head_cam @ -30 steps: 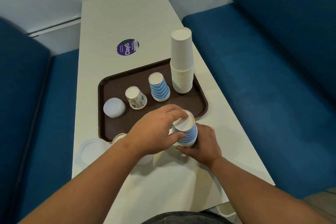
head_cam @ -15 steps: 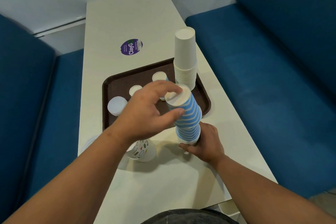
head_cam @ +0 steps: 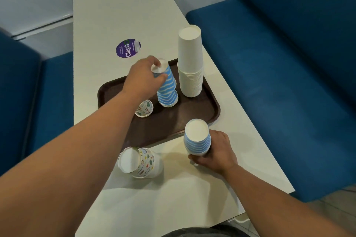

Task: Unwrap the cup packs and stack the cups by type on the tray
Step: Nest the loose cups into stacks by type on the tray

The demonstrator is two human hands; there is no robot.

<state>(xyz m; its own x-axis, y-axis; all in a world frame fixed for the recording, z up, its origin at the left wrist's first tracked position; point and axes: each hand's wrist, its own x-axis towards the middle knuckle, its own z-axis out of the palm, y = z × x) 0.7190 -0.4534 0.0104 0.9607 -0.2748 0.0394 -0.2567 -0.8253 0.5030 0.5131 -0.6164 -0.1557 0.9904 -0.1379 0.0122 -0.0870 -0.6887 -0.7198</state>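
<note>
My left hand (head_cam: 143, 78) grips the top of a stack of blue striped cups (head_cam: 167, 90) that stands upside down on the brown tray (head_cam: 200, 115). My right hand (head_cam: 216, 153) holds a second stack of blue striped cups (head_cam: 197, 137) on the table just off the tray's near right corner. A tall stack of plain white cups (head_cam: 190, 63) stands at the tray's far right. A small patterned cup (head_cam: 144, 108) sits on the tray, partly hidden by my left forearm. Patterned cups (head_cam: 140, 162) lie tilted on the table near the tray's front edge.
The white table (head_cam: 115, 15) is narrow, with a purple round sticker (head_cam: 128, 49) beyond the tray. Blue bench seats (head_cam: 279, 82) flank both sides. The table's right edge runs close to my right hand.
My left hand lifted part of the blue striped stack away from my right hand and carried it onto the tray, over the blue cup there. My right hand kept the remaining stack.
</note>
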